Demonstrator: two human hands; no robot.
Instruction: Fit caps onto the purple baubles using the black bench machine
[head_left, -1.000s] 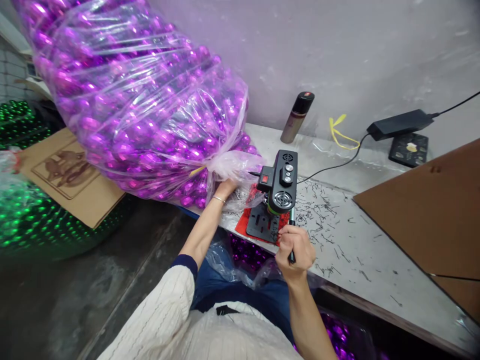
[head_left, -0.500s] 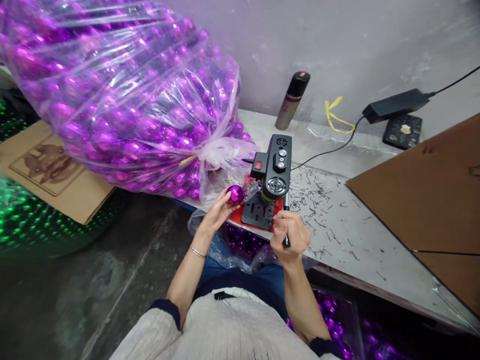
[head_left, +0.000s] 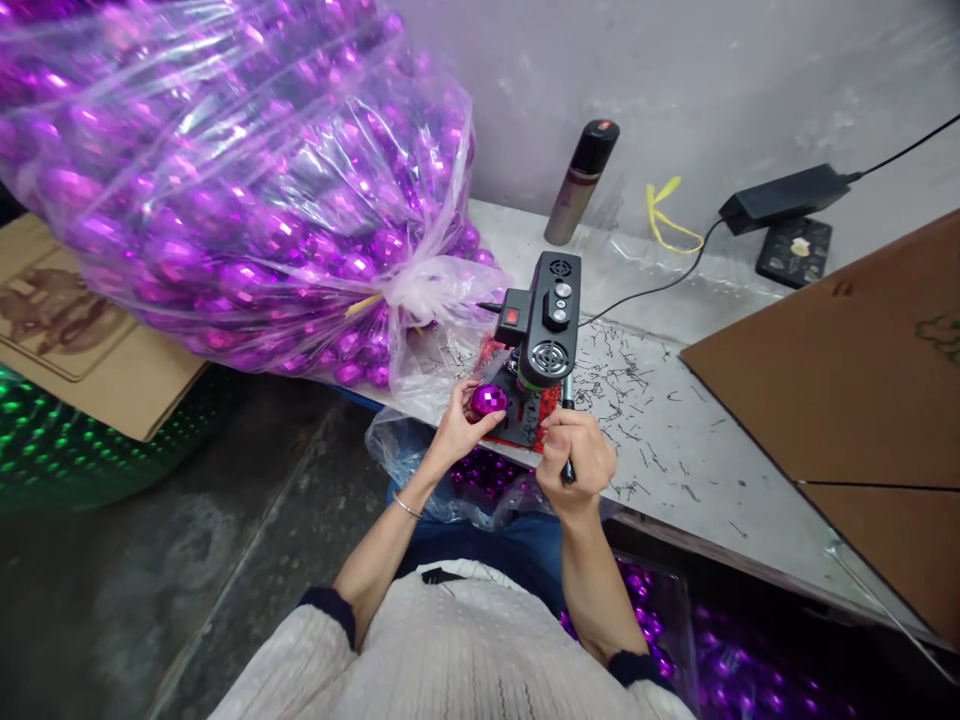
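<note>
A shiny purple faceted ball (head_left: pixel 489 400) is between the fingers of my left hand (head_left: pixel 459 428), over the left part of a small black bench machine's base plate (head_left: pixel 517 425). The machine's head (head_left: pixel 553 320) rises just beyond, with two round vents, knobs and a red switch on its side box. My right hand (head_left: pixel 576 455) is wrapped round the black-gripped lever (head_left: pixel 568 405) at the machine's right side. Red material shows under the base. Whether the ball touches the plate I cannot tell.
A big clear bag of purple balls (head_left: pixel 262 220) fills the upper left. Thin dark wire bits (head_left: pixel 660 440) litter the table. Behind stand a spray can (head_left: pixel 581 185) and a power adapter (head_left: pixel 784 198). Cardboard (head_left: pixel 840 380) lies right. Below the table edge are more purple balls (head_left: pixel 487 475).
My left hand has carried the purple ball rightward and a little nearer, over the base plate. My right hand stays on the lever. The whole view has shifted slightly.
</note>
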